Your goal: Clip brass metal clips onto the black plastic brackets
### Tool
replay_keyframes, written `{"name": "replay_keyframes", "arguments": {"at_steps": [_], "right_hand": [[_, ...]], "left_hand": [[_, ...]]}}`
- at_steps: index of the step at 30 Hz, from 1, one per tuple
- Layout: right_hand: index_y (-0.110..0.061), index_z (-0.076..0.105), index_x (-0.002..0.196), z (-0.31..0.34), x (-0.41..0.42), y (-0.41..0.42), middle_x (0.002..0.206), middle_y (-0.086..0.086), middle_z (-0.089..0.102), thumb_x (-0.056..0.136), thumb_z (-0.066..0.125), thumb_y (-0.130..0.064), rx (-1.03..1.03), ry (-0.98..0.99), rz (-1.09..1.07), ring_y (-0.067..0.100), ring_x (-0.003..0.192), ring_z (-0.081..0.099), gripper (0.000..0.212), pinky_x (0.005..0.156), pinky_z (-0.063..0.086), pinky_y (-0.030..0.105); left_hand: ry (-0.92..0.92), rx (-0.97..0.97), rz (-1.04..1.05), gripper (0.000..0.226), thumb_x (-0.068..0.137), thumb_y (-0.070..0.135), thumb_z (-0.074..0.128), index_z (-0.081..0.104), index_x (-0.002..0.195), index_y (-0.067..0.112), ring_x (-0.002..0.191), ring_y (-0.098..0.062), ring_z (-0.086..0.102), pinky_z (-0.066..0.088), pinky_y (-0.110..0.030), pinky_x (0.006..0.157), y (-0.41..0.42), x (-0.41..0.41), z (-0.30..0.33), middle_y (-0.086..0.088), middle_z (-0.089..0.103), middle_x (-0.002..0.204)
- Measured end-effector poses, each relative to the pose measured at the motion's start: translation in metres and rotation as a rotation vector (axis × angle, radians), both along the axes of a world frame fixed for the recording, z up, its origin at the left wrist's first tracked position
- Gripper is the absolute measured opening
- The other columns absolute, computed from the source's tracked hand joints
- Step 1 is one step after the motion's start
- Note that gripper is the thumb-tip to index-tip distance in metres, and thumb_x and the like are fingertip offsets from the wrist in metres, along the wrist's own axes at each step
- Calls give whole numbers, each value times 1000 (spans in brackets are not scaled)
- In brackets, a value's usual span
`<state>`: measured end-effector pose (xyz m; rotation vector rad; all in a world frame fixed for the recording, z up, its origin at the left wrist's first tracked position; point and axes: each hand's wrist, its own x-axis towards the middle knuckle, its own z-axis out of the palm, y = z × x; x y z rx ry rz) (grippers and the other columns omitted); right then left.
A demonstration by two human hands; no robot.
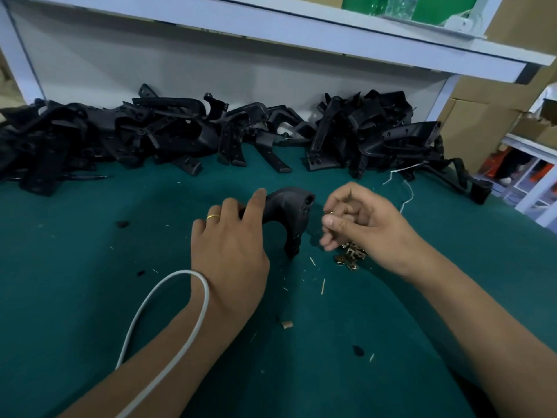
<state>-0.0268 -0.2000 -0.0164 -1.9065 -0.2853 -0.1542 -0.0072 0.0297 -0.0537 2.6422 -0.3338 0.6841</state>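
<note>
A curved black plastic bracket [294, 217] stands on the green cloth at the centre, one end pointing down. My left hand [230, 248], with a gold ring, grips its left end. Just right of the bracket, my right hand [358, 221] pinches a small brass clip [329, 212] between thumb and fingers. Under that hand lies a small heap of brass clips [349, 257], partly hidden by the palm.
Large piles of black brackets [168, 137] [370, 134] line the back of the green table [90, 297] under a white shelf [301, 34]. A white cable [168, 315] loops over my left forearm. Small scraps dot the cloth. Cardboard boxes [482, 116] stand at the right.
</note>
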Motion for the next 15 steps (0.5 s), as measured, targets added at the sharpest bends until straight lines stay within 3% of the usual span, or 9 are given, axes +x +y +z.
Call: {"name": "replay_keyframes", "arguments": {"at_steps": [5, 8, 15], "right_hand": [[0, 75, 100, -7, 4, 7, 74, 10, 72, 91, 71, -2, 70, -48, -98, 25, 60, 72, 10, 61, 62, 30], [4, 74, 95, -11, 7, 10, 74, 16, 72, 98, 65, -7, 150, -13, -173, 28, 58, 71, 14, 57, 62, 34], [2, 66, 103, -12, 6, 15, 87, 16, 76, 103, 54, -1, 191, 78, -40, 31, 76, 76, 12, 69, 65, 40]], "left_hand": [[4, 2, -4, 64, 99, 17, 54, 28, 157, 28, 109, -27, 52, 37, -40, 90, 0, 0, 0, -3, 55, 120], [8, -17, -13, 62, 98, 15, 55, 33, 155, 26, 108, -29, 53, 38, -41, 89, 0, 1, 0, -4, 57, 117], [0, -41, -28, 53, 98, 16, 57, 44, 148, 25, 105, -32, 55, 38, -42, 87, -1, 1, -1, -6, 59, 112]]}}
